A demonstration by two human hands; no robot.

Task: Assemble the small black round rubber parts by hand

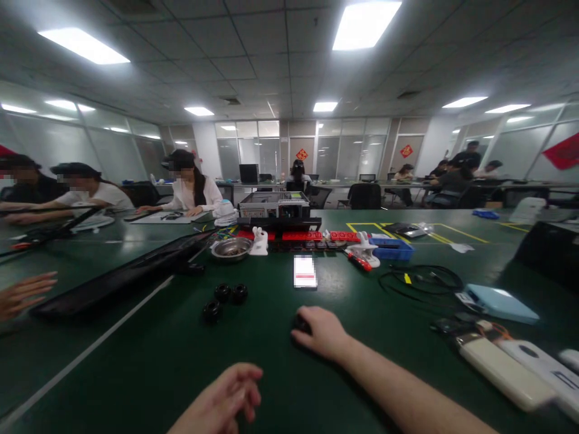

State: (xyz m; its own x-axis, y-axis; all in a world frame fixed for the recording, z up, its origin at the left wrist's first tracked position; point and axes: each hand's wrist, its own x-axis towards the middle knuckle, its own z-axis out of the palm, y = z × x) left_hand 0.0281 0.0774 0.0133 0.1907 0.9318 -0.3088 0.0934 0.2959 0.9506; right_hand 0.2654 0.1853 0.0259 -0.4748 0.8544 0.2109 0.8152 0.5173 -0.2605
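Observation:
My right hand (325, 334) reaches forward over the green table, its fingers wrapped round a small black round piece (301, 324) on the tabletop. The fingers cover much of that piece. Bare and loosely curled, with its fingers apart, my left hand (230, 395) is at the lower middle and holds nothing. Ahead of it, to the left, three similar black round pieces (222, 293) stand in a cluster; their exact kind is unclear. A phone-like slab with a lit white screen (305, 271) lies just beyond my right hand.
A metal bowl (231, 248), white rabbit-shaped stand (259, 241), red-handled tool (359, 261) and blue tray (391, 248) stand farther back. Black cables (420, 280) and a light-blue box (500, 303) lie right. Another person's hand (27, 294) is left, beside a long black panel (122, 274).

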